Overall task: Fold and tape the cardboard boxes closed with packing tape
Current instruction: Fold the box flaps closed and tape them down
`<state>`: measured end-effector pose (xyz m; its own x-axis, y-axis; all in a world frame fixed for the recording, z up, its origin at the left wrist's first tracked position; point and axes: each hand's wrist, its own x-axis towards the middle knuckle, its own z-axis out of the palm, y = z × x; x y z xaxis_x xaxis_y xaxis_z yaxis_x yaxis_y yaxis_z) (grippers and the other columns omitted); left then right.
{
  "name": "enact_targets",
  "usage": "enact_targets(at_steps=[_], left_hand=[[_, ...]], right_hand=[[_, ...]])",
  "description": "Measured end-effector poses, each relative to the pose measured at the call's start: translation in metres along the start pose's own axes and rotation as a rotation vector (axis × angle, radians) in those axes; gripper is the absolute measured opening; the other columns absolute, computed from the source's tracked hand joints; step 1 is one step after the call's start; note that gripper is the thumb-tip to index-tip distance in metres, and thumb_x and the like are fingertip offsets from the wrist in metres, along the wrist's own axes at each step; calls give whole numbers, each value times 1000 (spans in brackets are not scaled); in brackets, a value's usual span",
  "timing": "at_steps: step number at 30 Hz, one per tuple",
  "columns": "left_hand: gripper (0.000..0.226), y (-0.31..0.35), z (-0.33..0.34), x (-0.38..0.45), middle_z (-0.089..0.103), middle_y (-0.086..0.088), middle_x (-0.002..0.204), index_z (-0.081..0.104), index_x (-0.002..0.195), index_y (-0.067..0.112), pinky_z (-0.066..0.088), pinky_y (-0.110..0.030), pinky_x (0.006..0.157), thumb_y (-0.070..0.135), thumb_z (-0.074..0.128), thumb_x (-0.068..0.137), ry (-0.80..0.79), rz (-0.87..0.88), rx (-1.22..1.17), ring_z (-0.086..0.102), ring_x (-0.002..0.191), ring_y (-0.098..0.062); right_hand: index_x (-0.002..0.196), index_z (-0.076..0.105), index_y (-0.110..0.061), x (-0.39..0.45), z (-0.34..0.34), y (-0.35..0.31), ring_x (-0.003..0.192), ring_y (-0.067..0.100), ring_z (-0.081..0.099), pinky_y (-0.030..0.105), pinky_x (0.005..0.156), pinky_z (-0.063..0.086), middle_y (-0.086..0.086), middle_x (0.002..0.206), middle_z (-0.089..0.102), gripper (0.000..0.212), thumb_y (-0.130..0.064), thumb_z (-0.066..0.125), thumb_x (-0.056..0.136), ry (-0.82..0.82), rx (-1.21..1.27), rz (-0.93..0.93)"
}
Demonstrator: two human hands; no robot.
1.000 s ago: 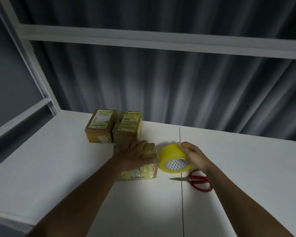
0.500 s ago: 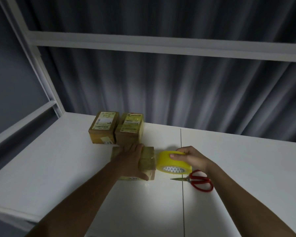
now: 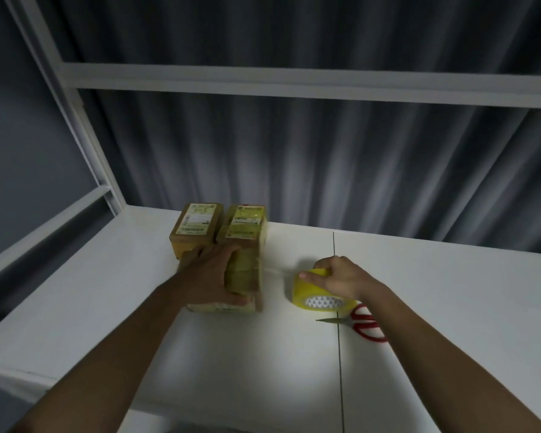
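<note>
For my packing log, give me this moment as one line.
left hand holds near box | right hand grips tape roll | scissors on table

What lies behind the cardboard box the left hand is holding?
Two labelled cardboard boxes sit side by side behind the near box: the left labelled box and the right labelled box. The left hand covers their lower fronts, so contact cannot be judged.
</note>
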<state>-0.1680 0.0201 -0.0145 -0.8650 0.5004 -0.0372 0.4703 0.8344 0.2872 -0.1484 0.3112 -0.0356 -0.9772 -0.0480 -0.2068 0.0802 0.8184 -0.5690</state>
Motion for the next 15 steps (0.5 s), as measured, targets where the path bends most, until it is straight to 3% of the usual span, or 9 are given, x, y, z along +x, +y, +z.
enact_targets(at_steps=[2, 4, 7, 9, 10, 12, 15], left_hand=[[140, -4, -3, -6, 30, 6, 143, 19, 140, 32, 23, -37, 106, 103, 22, 19, -43, -36, 64, 29, 129, -18], [143, -9, 2, -10, 27, 6, 146, 16, 142, 33, 20, -38, 107, 103, 20, 18, -75, -76, 82, 26, 132, -19], [136, -13, 12, -8, 26, 2, 147, 17, 144, 27, 20, -40, 109, 96, 49, 31, -39, -85, 143, 25, 134, -22], [125, -15, 20, -5, 39, -7, 138, 27, 139, 20, 29, -47, 105, 77, 73, 38, 131, -27, 242, 39, 126, -31], [124, -15, 24, -3, 48, -11, 129, 34, 133, 16, 37, -51, 98, 73, 79, 32, 218, 7, 305, 49, 116, -35], [127, -13, 33, -2, 57, -14, 115, 43, 124, 10, 46, -54, 86, 76, 76, 21, 274, -14, 362, 54, 103, -34], [120, -17, 58, -9, 59, -16, 115, 45, 124, 7, 48, -51, 84, 85, 65, 34, 238, -19, 375, 51, 102, -32]], right_hand=[[119, 63, -23, 4, 9, -2, 106, 21, 58, 33, 92, 46, -1, 116, 63, 68, -75, 46, 80, 24, -60, 0], [123, 61, -24, 8, 11, -3, 110, 22, 57, 32, 94, 44, 0, 123, 62, 59, -67, 46, 86, 25, -89, -2], [116, 63, -25, 13, 7, 0, 106, 21, 58, 29, 89, 45, -1, 116, 65, 43, -56, 53, 88, -13, -77, -12], [105, 64, -25, 13, 8, -1, 98, 23, 59, 30, 85, 46, 0, 103, 66, 35, -54, 52, 90, -15, -120, -45], [102, 62, -24, 14, 10, -1, 96, 24, 59, 30, 84, 45, 1, 100, 65, 33, -53, 52, 90, 0, -160, -64], [107, 59, -22, 16, 15, 1, 104, 25, 56, 30, 88, 41, 2, 108, 63, 33, -50, 51, 92, 62, -220, -91], [127, 55, -22, 12, 30, 10, 122, 23, 47, 29, 102, 30, 0, 130, 57, 53, -57, 43, 89, 130, -302, -176]])
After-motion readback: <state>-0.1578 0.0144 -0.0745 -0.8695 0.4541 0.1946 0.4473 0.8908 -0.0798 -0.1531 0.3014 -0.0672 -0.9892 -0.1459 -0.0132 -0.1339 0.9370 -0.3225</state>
